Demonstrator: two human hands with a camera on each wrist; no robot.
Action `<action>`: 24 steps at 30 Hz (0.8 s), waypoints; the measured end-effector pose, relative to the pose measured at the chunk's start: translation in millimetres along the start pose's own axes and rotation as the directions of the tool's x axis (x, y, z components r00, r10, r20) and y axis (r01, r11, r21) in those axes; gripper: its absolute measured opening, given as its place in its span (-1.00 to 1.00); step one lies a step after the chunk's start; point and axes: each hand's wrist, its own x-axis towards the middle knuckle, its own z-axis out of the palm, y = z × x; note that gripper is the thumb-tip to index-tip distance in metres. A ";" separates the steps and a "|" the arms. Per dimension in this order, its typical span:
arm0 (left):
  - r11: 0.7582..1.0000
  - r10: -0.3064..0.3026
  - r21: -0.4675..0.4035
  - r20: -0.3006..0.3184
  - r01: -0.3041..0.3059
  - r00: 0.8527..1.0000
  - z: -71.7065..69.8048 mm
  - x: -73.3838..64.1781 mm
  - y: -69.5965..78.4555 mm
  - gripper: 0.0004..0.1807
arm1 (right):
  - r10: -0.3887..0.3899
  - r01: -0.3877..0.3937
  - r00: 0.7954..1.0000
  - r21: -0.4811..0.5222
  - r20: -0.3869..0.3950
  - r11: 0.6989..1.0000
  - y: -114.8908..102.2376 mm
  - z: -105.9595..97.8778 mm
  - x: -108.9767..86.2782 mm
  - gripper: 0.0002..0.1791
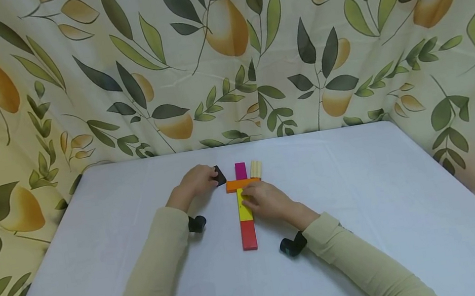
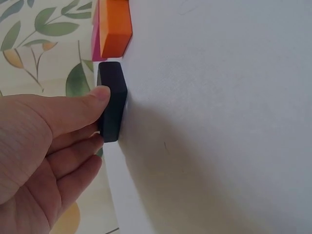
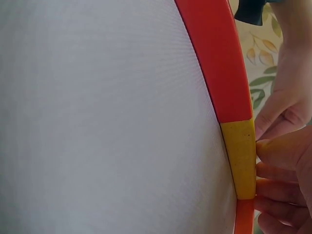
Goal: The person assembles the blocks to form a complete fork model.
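Note:
My left hand (image 1: 198, 180) pinches a black block (image 2: 113, 102) between thumb and fingers, at the left end of an orange block (image 1: 243, 184). In the left wrist view a small gap shows between the black and orange blocks. My right hand (image 1: 270, 200) rests its fingertips on a yellow block (image 1: 243, 206). The yellow block lies in line between the orange block and a red block (image 1: 248, 235). Beyond the orange block are a magenta block (image 1: 240, 170) and a pale cream block (image 1: 256, 169), side by side with a gap.
A white-covered table (image 1: 354, 192) bears the blocks. Behind and beside it hangs a curtain (image 1: 231, 103) printed with fruit and leaves. Black wrist cameras sit on the left wrist (image 1: 197, 224) and right wrist (image 1: 293, 245).

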 end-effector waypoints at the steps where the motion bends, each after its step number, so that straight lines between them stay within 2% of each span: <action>1: 1.000 -0.001 -0.001 0.000 0.001 1.000 0.1 1.0 -0.1 -0.62 | -0.001 0.001 1.000 0.000 -0.002 1.000 0.2 0.1 0.1 -0.65; 15: 0.999 -0.031 -0.028 0.017 0.031 0.999 -2.4 4.6 2.0 -0.62 | -0.001 0.001 1.000 -0.002 -0.013 1.000 1.0 0.9 -0.1 -0.66; 24: 0.999 -0.024 -0.046 0.042 0.026 0.999 -4.5 5.7 2.4 -0.60 | -0.055 0.057 0.998 0.027 -0.039 0.998 2.7 3.0 -0.7 -0.74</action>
